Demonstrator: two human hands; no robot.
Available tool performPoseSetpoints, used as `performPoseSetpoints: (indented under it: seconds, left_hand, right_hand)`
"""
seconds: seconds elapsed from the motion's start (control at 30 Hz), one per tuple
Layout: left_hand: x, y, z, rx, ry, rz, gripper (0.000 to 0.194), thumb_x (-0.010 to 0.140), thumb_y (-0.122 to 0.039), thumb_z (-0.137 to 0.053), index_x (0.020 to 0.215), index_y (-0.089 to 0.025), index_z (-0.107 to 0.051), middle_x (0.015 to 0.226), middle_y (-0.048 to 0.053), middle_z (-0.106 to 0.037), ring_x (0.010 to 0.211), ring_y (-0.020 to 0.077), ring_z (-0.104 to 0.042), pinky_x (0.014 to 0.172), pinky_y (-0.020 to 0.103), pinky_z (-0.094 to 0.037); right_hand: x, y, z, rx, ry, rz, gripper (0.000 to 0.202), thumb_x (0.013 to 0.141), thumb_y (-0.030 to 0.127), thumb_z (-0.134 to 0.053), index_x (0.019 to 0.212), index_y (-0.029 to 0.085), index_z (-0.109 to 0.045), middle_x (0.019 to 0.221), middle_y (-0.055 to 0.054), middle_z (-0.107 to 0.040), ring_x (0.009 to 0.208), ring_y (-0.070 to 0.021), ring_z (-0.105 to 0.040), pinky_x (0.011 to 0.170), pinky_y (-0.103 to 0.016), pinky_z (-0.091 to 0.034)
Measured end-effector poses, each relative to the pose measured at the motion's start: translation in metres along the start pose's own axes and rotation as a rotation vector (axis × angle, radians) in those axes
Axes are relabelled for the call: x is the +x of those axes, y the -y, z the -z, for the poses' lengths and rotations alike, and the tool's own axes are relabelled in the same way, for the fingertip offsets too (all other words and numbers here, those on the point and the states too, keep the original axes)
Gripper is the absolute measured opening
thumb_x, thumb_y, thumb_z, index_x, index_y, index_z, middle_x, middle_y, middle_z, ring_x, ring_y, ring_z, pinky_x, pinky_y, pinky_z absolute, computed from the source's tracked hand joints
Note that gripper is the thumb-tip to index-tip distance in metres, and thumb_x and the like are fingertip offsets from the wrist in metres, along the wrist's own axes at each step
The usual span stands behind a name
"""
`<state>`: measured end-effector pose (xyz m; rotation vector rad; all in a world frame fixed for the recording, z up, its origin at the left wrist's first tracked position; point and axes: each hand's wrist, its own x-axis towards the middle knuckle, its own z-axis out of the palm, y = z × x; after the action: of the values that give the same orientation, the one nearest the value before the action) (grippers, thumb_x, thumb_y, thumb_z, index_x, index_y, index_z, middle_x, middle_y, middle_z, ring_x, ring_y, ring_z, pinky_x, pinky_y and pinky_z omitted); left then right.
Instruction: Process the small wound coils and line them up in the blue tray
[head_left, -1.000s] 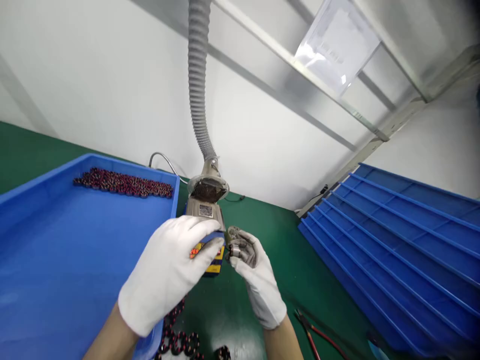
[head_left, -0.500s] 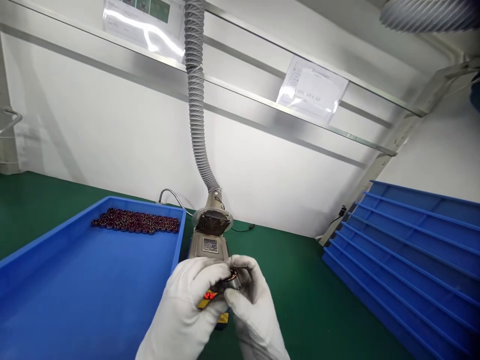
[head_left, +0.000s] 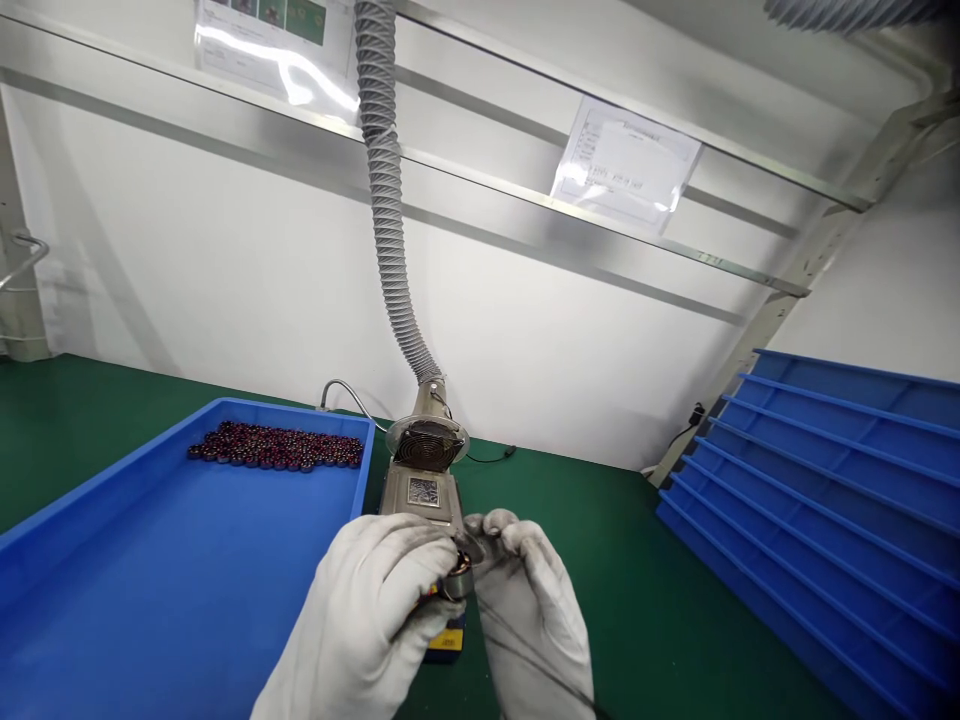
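Observation:
Both my hands wear white gloves, the fingertips smudged grey. My left hand [head_left: 375, 600] is closed, pinching a small round metal part [head_left: 459, 578] with copper windings showing at its top, like a motor coil. Close beside it on the right, my right hand [head_left: 534, 610] has its palm turned up and its fingers loosely curved and apart. Thin dark lines that look like wires cross that palm. Just behind and below the hands stands a soldering-pot-like device [head_left: 424, 490] with a metal top plate; its yellow-marked front is partly hidden by my left hand.
A blue tray [head_left: 187, 560] on the left holds many small dark reddish round parts [head_left: 277, 447] at its far end. Stacked blue trays [head_left: 817, 500] lean at the right. A grey ribbed hose [head_left: 386, 180] drops to a round fan hood [head_left: 427, 442] over the green table.
My right hand has let go of the round part and moved slightly right, its palm turning up. My left hand keeps the part, now a little lower. The view has shifted slightly.

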<state>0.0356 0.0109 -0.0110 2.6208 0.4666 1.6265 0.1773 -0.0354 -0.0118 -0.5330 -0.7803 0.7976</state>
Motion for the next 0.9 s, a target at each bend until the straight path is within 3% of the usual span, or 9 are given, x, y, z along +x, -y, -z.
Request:
performPoseSetpoints:
  seconds: [0.07,0.17,0.4,0.6,0.77,0.9]
  left_hand:
    - [0.000,-0.001,0.001,0.026,-0.020,0.016,0.026,0.084,-0.020,-0.056,0.109,-0.018,-0.050,0.107,0.006,-0.063,0.105,0.0193,-0.052,0.090,0.034,-0.043]
    - [-0.002,-0.001,0.001,0.052,-0.046,0.044,0.029,0.082,-0.017,-0.057,0.110,-0.017,-0.049,0.109,0.008,-0.061,0.108,0.0200,-0.050,0.090,0.035,-0.043]
    - [-0.007,0.003,-0.002,0.018,-0.050,0.091,0.037,0.081,-0.012,-0.056,0.115,-0.020,-0.046,0.114,0.005,-0.057,0.110,0.0156,-0.048,0.094,0.030,-0.042]
    - [-0.001,0.002,0.003,0.049,-0.066,0.077,0.032,0.083,-0.012,-0.053,0.114,-0.020,-0.048,0.110,0.005,-0.060,0.107,0.0163,-0.050,0.092,0.031,-0.042]
    - [0.000,-0.001,0.004,0.090,-0.057,0.056,0.033,0.081,-0.006,-0.047,0.111,-0.019,-0.051,0.109,0.005,-0.062,0.105,0.0187,-0.051,0.088,0.036,-0.044]
    - [-0.001,0.000,0.004,0.067,-0.059,0.074,0.029,0.082,-0.012,-0.054,0.109,-0.021,-0.052,0.105,0.004,-0.064,0.101,0.0189,-0.054,0.085,0.035,-0.046]
  right_hand:
    - [-0.001,0.000,-0.001,-0.111,0.023,-0.004,0.008,0.071,0.030,-0.071,0.074,0.024,-0.067,0.083,-0.001,-0.063,0.082,-0.0156,-0.059,0.079,-0.028,-0.048]
    - [-0.005,-0.002,-0.008,-0.239,0.063,-0.113,0.026,0.067,0.030,-0.075,0.091,0.022,-0.068,0.092,-0.005,-0.067,0.088,-0.0203,-0.061,0.083,-0.032,-0.047]
    - [-0.008,-0.009,-0.018,-0.023,0.072,-0.274,0.024,0.069,0.031,-0.073,0.092,0.023,-0.070,0.093,-0.006,-0.069,0.087,-0.0214,-0.064,0.081,-0.035,-0.052]
    - [-0.006,-0.015,-0.013,-0.229,0.045,-0.181,0.029,0.068,0.033,-0.073,0.094,0.021,-0.069,0.096,-0.007,-0.069,0.089,-0.0206,-0.064,0.085,-0.033,-0.050]
    - [-0.005,-0.018,-0.014,-0.339,0.056,-0.148,0.044,0.048,0.021,-0.085,0.087,0.022,-0.066,0.087,-0.005,-0.071,0.081,-0.0212,-0.066,0.076,-0.030,-0.053]
    - [-0.007,-0.012,-0.013,-0.123,0.095,-0.245,0.031,0.065,0.031,-0.075,0.093,0.020,-0.068,0.095,-0.008,-0.068,0.088,-0.0220,-0.064,0.082,-0.035,-0.051]
